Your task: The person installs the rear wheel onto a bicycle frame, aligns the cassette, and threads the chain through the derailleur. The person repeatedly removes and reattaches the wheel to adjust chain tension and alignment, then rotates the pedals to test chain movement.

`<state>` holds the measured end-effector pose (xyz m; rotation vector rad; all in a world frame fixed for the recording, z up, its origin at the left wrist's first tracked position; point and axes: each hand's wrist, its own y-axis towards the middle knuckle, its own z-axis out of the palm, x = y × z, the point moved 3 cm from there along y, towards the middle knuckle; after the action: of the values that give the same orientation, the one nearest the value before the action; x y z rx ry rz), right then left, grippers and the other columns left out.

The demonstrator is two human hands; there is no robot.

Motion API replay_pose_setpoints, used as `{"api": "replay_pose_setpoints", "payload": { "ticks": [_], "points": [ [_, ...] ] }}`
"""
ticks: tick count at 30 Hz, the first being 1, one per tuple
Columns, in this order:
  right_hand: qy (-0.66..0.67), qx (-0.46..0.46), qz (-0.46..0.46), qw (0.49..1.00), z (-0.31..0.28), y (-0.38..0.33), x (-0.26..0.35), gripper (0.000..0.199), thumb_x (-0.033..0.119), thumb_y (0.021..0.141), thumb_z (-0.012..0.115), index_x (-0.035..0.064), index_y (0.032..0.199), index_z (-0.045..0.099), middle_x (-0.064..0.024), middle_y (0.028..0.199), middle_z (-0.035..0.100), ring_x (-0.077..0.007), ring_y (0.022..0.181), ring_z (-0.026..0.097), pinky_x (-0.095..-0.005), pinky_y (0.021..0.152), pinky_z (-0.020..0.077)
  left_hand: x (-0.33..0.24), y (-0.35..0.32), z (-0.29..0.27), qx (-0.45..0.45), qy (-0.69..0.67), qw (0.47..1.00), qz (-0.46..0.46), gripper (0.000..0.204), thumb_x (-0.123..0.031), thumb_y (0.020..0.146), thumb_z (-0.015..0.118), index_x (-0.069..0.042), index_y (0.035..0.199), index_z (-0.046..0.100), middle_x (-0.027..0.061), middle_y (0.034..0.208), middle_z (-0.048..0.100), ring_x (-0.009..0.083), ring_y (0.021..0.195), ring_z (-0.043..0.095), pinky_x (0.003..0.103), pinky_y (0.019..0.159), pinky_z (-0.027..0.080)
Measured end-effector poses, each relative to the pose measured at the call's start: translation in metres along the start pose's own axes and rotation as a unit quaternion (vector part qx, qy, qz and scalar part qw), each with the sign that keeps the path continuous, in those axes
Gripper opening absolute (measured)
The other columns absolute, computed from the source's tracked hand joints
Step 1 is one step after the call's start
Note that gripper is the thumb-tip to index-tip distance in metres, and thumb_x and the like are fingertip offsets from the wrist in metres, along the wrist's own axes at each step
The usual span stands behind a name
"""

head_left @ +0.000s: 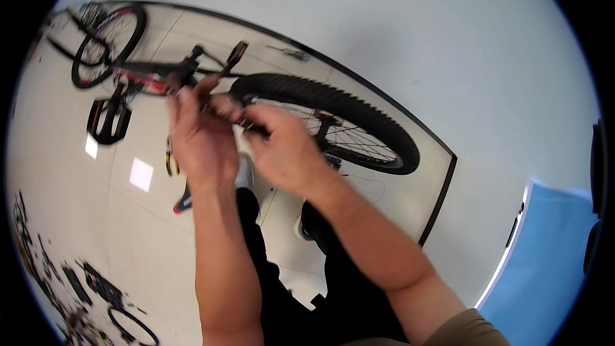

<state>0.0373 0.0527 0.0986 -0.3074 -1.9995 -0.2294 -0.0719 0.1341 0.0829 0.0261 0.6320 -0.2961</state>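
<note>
Hands meet up close in the head view, over a bike lying on the floor. The left hand is curled shut on a bike part by the frame. The right hand pinches something small by the back tire; what it is I cannot tell. Best to hold the frame still and turn slowly.
</note>
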Motion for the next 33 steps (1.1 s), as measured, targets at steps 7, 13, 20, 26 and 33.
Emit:
{"api": "replay_pose_setpoints", "payload": {
  "ticks": [7, 13, 20, 26, 33],
  "points": [
    [-0.107, -0.085, -0.023, 0.990, 0.021, -0.031, -0.016, 0.028, 0.004, 0.084, 0.067, 0.0024, 0.112, 0.064, -0.0160, 0.097, 0.064, -0.0368, 0.095, 0.060, -0.0487, 0.088, 0.0454, -0.014, 0.002, -0.001, -0.010, 0.022, 1.000, -0.011, 0.035, -0.035, 0.111, 0.052, -0.010, 0.135, 0.056, 0.0076, 0.117, 0.062, 0.0172, 0.082, 0.046, 0.033, 0.075, 0.040],
    [-0.091, -0.105, 0.039, 0.989, 0.024, -0.034, -0.020, 0.023, 0.005, 0.077, 0.065, 0.0061, 0.100, 0.069, -0.0112, 0.092, 0.066, -0.0315, 0.093, 0.061, -0.0454, 0.086, 0.0442, -0.002, -0.003, -0.002, -0.009, 0.106, 0.994, 0.009, 0.037, -0.036, 0.110, 0.054, -0.007, 0.133, 0.056, 0.0111, 0.120, 0.060, 0.0213, 0.091, 0.046, 0.038, 0.086, 0.040],
    [-0.083, -0.071, 0.105, 0.988, -0.016, -0.038, -0.011, 0.015, 0.019, 0.082, 0.070, 0.0120, 0.094, 0.075, -0.0076, 0.093, 0.069, -0.0253, 0.096, 0.061, -0.0448, 0.090, 0.0365, 0.019, -0.021, 0.014, 0.006, 0.171, 0.985, -0.019, 0.034, -0.038, 0.112, 0.047, -0.009, 0.125, 0.058, 0.0106, 0.113, 0.059, 0.0244, 0.095, 0.050, 0.043, 0.089, 0.045],
    [-0.035, 0.027, 0.136, 0.990, -0.039, -0.045, -0.011, 0.016, 0.021, 0.091, 0.066, 0.0132, 0.101, 0.074, -0.0073, 0.100, 0.070, -0.0247, 0.101, 0.063, -0.0446, 0.089, 0.0406, 0.002, -0.002, -0.004, -0.057, 0.175, 0.975, -0.121, 0.035, -0.034, 0.112, 0.049, 0.000, 0.113, 0.056, 0.0074, 0.101, 0.060, 0.0216, 0.087, 0.048, 0.038, 0.084, 0.045],
    [0.055, -0.014, 0.146, 0.988, -0.018, -0.049, -0.010, 0.024, 0.013, 0.088, 0.069, -0.0012, 0.108, 0.067, -0.0154, 0.107, 0.067, -0.0285, 0.106, 0.063, -0.0370, 0.083, 0.0541, -0.045, 0.045, -0.018, -0.189, 0.195, 0.955, -0.119, 0.014, -0.006, 0.110, 0.045, 0.000, 0.099, 0.051, 0.0010, 0.073, 0.038, 0.0124, 0.059, 0.031, 0.028, 0.053, 0.029]
  ]
}}
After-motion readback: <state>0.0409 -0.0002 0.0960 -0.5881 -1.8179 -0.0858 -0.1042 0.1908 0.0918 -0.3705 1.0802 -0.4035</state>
